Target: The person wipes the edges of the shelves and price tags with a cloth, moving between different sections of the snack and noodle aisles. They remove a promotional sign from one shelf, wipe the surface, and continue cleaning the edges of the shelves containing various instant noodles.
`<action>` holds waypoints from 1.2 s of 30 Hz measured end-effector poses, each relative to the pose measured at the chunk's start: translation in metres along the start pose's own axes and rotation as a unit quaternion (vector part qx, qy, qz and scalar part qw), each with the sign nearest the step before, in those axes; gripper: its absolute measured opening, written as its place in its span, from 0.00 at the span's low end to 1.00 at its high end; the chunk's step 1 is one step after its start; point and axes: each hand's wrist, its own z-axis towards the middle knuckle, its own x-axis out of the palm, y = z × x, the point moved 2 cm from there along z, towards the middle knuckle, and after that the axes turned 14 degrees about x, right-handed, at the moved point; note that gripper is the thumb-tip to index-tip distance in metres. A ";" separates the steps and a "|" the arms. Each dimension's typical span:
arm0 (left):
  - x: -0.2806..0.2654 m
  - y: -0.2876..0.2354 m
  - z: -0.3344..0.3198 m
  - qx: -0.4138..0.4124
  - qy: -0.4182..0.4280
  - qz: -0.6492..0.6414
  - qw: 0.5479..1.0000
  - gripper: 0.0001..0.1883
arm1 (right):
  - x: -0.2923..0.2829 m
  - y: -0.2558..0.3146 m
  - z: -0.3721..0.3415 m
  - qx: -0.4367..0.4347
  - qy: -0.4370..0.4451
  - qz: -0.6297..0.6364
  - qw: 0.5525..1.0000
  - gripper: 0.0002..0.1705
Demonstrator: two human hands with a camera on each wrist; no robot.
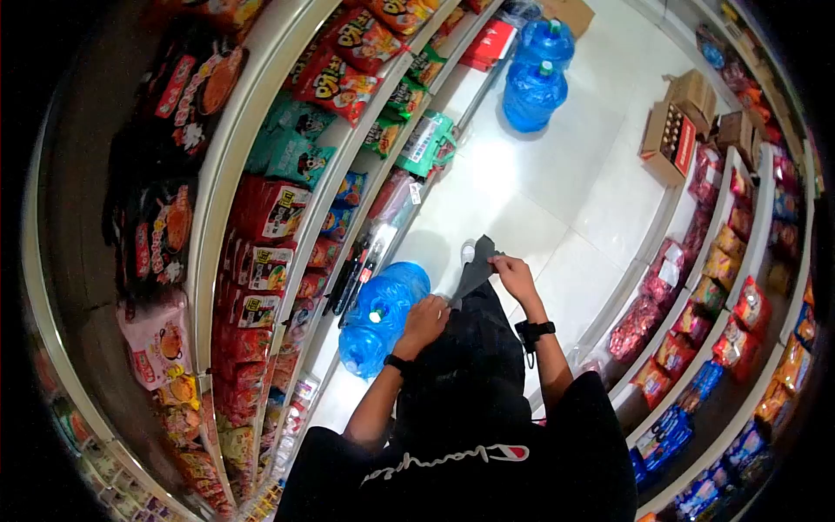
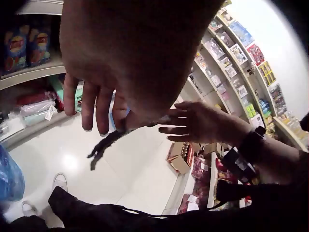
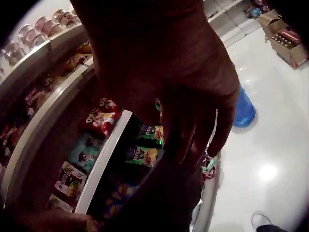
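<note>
A dark grey cloth is stretched between the two hands, above the floor and in front of the person's legs. The left hand pinches its lower left end beside the blue water bottles. At the upper right, the right hand grips the other end between thumb and fingers. In the left wrist view the cloth hangs dark and narrow below the left hand, with the right hand behind. The right wrist view has the right hand over the dark cloth; its fingertips are partly hidden.
Blue water bottles stand close to the left hand, and more blue bottles farther along the aisle. Shelves of snack packets line both sides. An open carton of bottles sits on the right. A white shoe shows beneath the cloth.
</note>
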 end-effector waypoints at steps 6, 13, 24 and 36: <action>-0.005 -0.015 0.008 -0.043 0.074 -0.070 0.994 0.12 | 0.007 -0.010 -0.020 0.039 0.026 -0.104 0.993 0.24; 0.012 -0.007 -0.015 -0.059 0.002 -0.070 0.996 0.13 | 0.036 -0.006 -0.053 0.017 0.129 -0.246 0.961 0.23; -0.014 0.004 -0.120 -0.072 -0.102 -0.140 0.982 0.09 | 0.097 -0.059 -0.135 -0.078 0.030 -0.546 0.833 0.18; -0.038 0.072 -0.293 0.026 -0.209 -0.142 0.967 0.05 | 0.232 -0.071 -0.348 -0.048 0.087 -0.239 0.966 0.22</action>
